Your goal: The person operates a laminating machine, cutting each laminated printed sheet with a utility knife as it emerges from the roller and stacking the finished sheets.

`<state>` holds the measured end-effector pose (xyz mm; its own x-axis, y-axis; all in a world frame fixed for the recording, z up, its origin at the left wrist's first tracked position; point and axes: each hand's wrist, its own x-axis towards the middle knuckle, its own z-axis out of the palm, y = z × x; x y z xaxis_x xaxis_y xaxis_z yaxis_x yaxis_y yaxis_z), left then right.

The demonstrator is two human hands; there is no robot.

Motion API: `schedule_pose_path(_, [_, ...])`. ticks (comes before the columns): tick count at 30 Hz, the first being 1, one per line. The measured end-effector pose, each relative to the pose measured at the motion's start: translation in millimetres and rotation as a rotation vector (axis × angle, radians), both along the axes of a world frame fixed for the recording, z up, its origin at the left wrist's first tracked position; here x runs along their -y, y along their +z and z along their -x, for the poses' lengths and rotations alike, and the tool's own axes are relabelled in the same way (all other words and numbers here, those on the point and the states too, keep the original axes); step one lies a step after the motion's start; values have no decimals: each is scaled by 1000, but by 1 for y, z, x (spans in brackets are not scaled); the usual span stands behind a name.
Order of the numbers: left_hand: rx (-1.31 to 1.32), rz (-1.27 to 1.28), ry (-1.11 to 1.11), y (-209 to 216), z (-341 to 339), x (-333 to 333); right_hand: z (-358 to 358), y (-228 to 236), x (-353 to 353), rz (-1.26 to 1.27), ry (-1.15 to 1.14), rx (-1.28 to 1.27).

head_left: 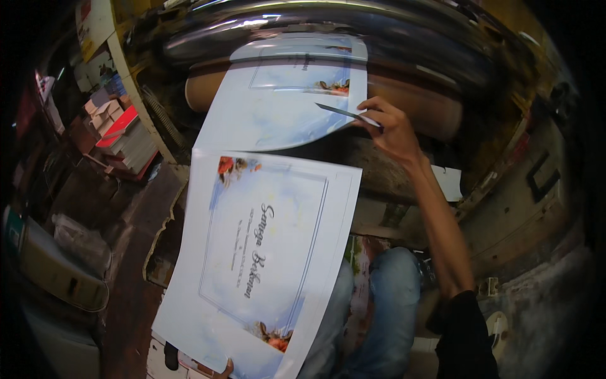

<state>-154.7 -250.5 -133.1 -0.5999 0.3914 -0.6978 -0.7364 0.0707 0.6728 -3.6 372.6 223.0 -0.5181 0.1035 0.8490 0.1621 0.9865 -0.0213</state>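
Note:
My right hand (391, 126) is closed around a thin, flat, pointed blade (338, 110), held beside the right edge of the upper printed sheet (252, 120). That sheet is glossy, pale blue with a flower corner, and curves down from the rollers. Below it a lower printed sheet (290, 196) with a blue frame and dark script hangs toward my lap. A gap opens between the two sheets on the right; at the left they meet, and I cannot tell whether they are still joined. Of my left hand (225, 369) only a fingertip shows, gripping the lower sheet's bottom edge.
Shiny dark metal rollers (303, 44) span the far side, with a brown roll (416, 104) under them. A stack of red-topped paper (126, 142) stands at the left. A grey metal cabinet with a black handle (544, 178) is at the right. My jeans-covered legs (391, 303) are below.

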Motion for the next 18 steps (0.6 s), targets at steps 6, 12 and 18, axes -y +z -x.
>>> schedule_pose_path(6, [-53, -64, -6, -45, 10, 82, -20, -58, 67, 473, 136, 0])
schedule_pose_path(12, [-56, -94, 110, -45, 41, 95, -26, -44, 114, 569, 151, 18])
schedule_pose_path(18, [-62, -89, 123, -69, 62, -42, -46, -38, 119, 622, 111, 8])
